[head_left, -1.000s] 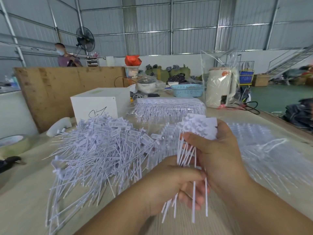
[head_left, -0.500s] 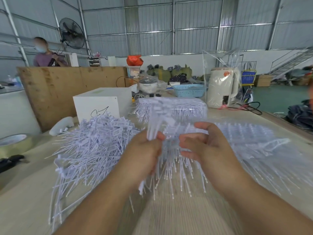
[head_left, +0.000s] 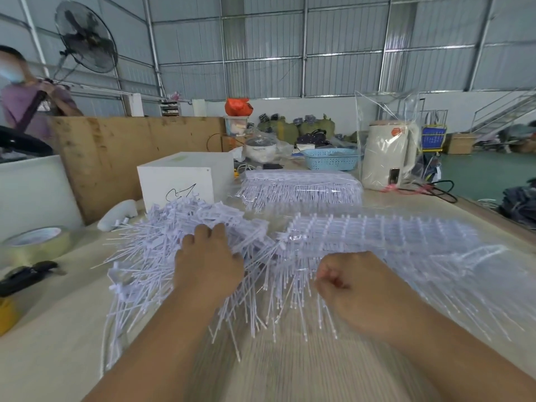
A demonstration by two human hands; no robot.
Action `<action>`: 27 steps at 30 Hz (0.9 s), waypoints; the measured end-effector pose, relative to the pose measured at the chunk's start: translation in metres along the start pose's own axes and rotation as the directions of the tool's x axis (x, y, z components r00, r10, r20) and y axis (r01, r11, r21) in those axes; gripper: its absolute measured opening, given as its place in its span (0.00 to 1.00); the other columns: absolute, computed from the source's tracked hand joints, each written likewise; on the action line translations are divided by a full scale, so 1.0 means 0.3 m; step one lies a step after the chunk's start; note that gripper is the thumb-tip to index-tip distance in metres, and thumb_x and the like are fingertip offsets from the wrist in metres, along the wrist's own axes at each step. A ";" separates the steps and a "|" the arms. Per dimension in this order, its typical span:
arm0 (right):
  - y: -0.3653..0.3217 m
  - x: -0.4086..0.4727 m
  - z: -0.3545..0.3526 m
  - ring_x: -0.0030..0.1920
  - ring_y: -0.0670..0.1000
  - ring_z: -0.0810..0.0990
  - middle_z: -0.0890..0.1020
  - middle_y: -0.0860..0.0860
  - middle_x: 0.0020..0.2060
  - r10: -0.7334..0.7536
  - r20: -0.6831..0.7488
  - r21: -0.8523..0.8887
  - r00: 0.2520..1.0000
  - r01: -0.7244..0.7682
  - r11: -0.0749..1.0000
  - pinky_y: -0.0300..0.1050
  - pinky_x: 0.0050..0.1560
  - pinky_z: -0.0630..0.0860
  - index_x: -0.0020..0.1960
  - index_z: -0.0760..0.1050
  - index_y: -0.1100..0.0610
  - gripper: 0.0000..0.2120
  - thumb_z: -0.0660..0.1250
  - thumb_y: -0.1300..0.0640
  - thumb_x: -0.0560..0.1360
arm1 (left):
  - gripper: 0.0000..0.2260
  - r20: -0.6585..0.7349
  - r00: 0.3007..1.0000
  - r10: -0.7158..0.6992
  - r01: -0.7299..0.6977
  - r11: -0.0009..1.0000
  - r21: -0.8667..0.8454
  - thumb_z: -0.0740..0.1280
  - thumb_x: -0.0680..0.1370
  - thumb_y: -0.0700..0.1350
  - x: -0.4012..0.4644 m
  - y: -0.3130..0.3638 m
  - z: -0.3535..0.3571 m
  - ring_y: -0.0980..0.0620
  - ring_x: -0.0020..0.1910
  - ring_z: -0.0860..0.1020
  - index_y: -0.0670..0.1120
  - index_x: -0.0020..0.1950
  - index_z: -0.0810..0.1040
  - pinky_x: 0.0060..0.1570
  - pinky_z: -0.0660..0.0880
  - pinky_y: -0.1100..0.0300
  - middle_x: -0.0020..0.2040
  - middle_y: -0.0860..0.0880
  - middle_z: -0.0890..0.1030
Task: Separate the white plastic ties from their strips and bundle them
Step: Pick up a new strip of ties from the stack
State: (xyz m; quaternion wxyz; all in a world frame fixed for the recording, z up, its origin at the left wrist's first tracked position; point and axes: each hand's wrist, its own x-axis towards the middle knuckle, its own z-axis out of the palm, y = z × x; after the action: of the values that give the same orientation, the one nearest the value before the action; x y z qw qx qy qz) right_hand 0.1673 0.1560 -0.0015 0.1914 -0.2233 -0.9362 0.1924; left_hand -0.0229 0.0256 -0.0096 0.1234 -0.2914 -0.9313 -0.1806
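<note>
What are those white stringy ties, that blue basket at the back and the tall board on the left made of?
The white ties look like thin moulded plastic, matte and slightly translucent, with stiff straight tails. The blue basket seems rigid plastic too, its wall pierced with a lattice of holes. The board looks like raw plywood or similar: brown, unpainted, grain and stains showing.

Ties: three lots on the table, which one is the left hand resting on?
The loose heap at left. The left hand lies on it. Its ties point every way, while the other two lots sit in neat rows under clear plastic.
</note>
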 end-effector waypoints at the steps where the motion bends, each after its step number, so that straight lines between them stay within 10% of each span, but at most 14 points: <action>1: 0.003 0.000 0.000 0.36 0.43 0.81 0.81 0.44 0.36 0.010 0.036 -0.035 0.999 -0.009 0.999 0.45 0.42 0.80 0.44 0.78 0.49 0.08 0.61 0.50 0.77 | 0.28 0.006 0.999 0.033 -0.033 0.999 0.016 0.59 0.78 0.58 -0.002 0.005 0.018 0.42 0.68 0.62 0.49 0.75 0.58 0.65 0.64 0.47 0.70 0.45 0.64; 5: 0.018 0.003 0.027 0.42 0.44 0.80 0.79 0.43 0.43 0.005 0.141 -0.054 0.990 0.003 0.999 0.45 0.47 0.79 0.48 0.78 0.49 0.08 0.61 0.49 0.78 | 0.32 0.074 0.994 0.083 -0.090 0.991 0.096 0.48 0.77 0.69 0.002 0.017 0.077 0.41 0.75 0.51 0.55 0.77 0.52 0.71 0.51 0.44 0.77 0.46 0.51; 10: 0.041 0.021 0.057 0.54 0.46 0.69 0.71 0.45 0.50 -0.045 0.173 -0.117 0.984 0.066 0.991 0.44 0.53 0.71 0.61 0.73 0.49 0.14 0.62 0.46 0.78 | 0.27 0.016 0.997 0.076 -0.077 0.982 0.172 0.47 0.81 0.63 0.031 -0.005 0.119 0.40 0.76 0.46 0.57 0.79 0.49 0.72 0.48 0.42 0.78 0.45 0.45; 13: 0.044 0.013 0.076 0.52 0.49 0.69 0.71 0.45 0.45 -0.079 0.224 -0.170 0.971 0.119 0.978 0.44 0.51 0.68 0.53 0.72 0.52 0.11 0.63 0.46 0.77 | 0.25 -0.038 0.998 0.042 -0.035 0.984 0.176 0.49 0.82 0.59 0.041 -0.007 0.124 0.39 0.76 0.46 0.58 0.78 0.51 0.73 0.47 0.42 0.79 0.46 0.44; 21: 0.028 0.002 0.067 0.45 0.51 0.74 0.71 0.48 0.39 -0.069 0.255 -0.220 0.965 0.128 0.967 0.46 0.46 0.74 0.39 0.65 0.53 0.11 0.62 0.50 0.75 | 0.22 -0.190 0.959 0.210 -0.168 0.961 0.219 0.62 0.78 0.50 0.022 0.015 0.109 0.41 0.71 0.56 0.60 0.72 0.66 0.67 0.58 0.46 0.75 0.45 0.57; 27: 0.032 0.007 0.059 0.45 0.50 0.79 0.78 0.49 0.43 -0.033 0.243 -0.190 0.969 0.081 0.979 0.44 0.47 0.77 0.50 0.75 0.54 0.10 0.62 0.49 0.76 | 0.22 -0.006 0.940 0.342 -0.338 0.929 0.153 0.54 0.79 0.58 0.025 0.021 0.147 0.47 0.74 0.56 0.59 0.74 0.62 0.70 0.55 0.48 0.75 0.51 0.60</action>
State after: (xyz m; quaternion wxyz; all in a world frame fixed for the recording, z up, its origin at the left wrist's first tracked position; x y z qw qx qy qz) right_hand 0.1610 0.1602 -0.0202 0.0598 -0.1894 -0.9729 0.1181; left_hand -0.0308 0.0523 -0.0453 0.1893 -0.4351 -0.8756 -0.0907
